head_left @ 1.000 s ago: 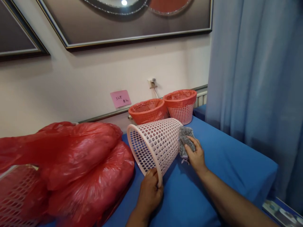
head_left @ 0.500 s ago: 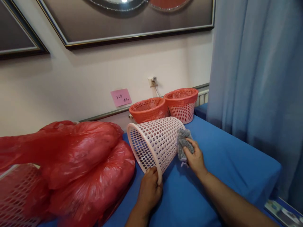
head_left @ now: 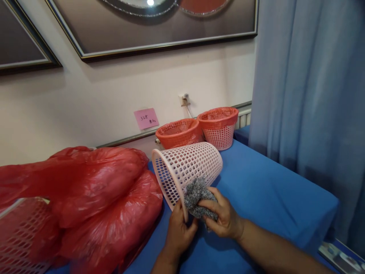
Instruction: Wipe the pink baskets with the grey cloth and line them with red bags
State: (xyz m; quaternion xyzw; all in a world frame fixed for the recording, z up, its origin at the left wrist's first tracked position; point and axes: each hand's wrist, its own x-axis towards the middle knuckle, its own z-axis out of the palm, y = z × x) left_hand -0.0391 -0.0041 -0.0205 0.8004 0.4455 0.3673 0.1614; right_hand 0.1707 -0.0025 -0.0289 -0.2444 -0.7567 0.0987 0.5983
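Cloth (head_left: 196, 194) met basket (head_left: 196, 161) beside the rim

The left hand (head_left: 179, 231) was nearly closed over the near part of the basket's rim, its fingers in at the mouth. Just to its right, the right hand (head_left: 224, 217) gripped the bunched cloth with bent fingers, keeping it against the basket's side. Little room was left between the hands.

The basket lay on its side on the table (head_left: 262, 182), mouth to the left, base to the right. From that base, blue surface stretched to the right edge and near right corner, giving the right arm room. Red bags (head_left: 114, 194) took up the left side, leaving only a narrow gap at the mouth.

Along the far edge, a lined basket (head_left: 179, 133) stood upright behind the basket; a second lined basket (head_left: 219, 127) stood just beside it, near the far right corner. Beyond were a pink card (head_left: 146, 118) on the wall and, past the right edge, a curtain (head_left: 285, 76).
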